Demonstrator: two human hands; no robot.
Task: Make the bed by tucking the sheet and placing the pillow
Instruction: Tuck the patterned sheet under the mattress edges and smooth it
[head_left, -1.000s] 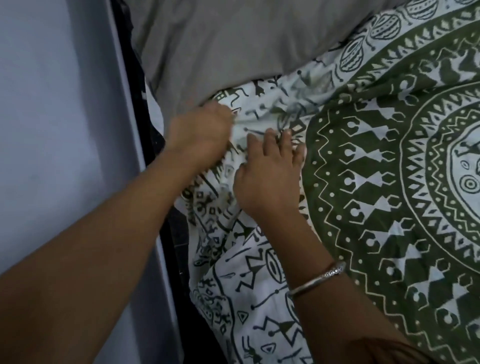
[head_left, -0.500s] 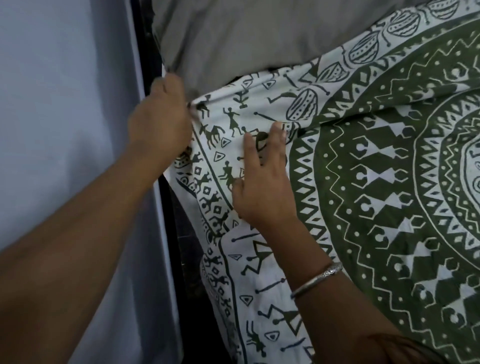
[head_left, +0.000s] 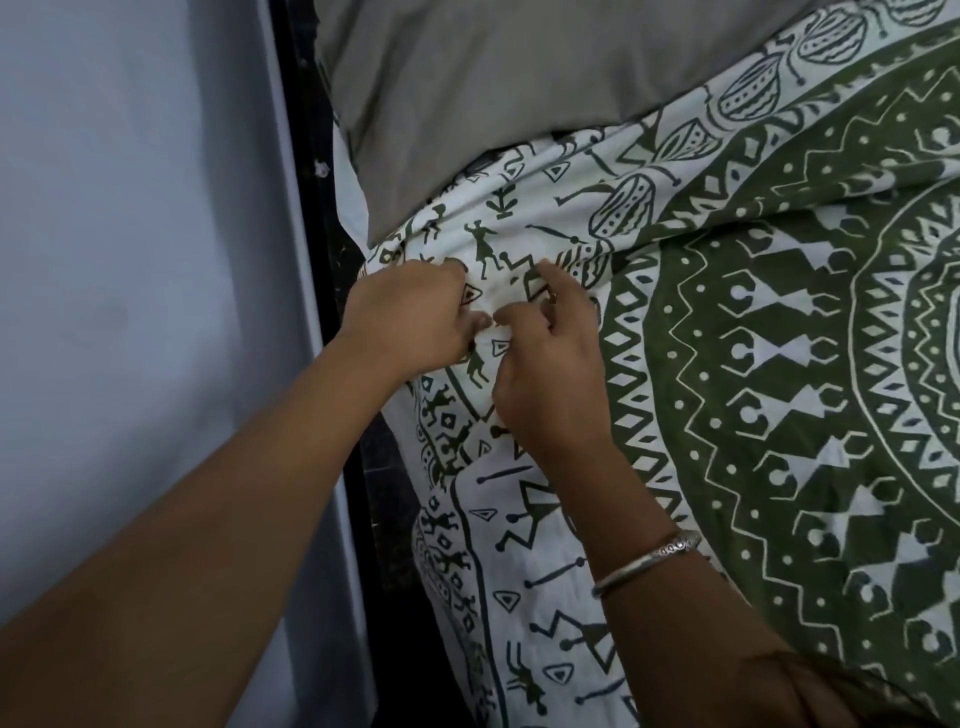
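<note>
Sheet (head_left: 727, 364) fold in pinch grip of L hand (head_left: 410, 317), R hand (head_left: 550, 374), nr pillow (head_left: 493, 93)

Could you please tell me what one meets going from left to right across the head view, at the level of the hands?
Pale wall → dark strip beside the bed → left hand, gripping the sheet → right hand, pinching it too → the sheet's green patterned field.

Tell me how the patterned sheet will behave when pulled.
Probably floppy: the sheet bunches into folds where the left hand and right hand pinch it. Likely light, since fingertips alone gather it.
</note>
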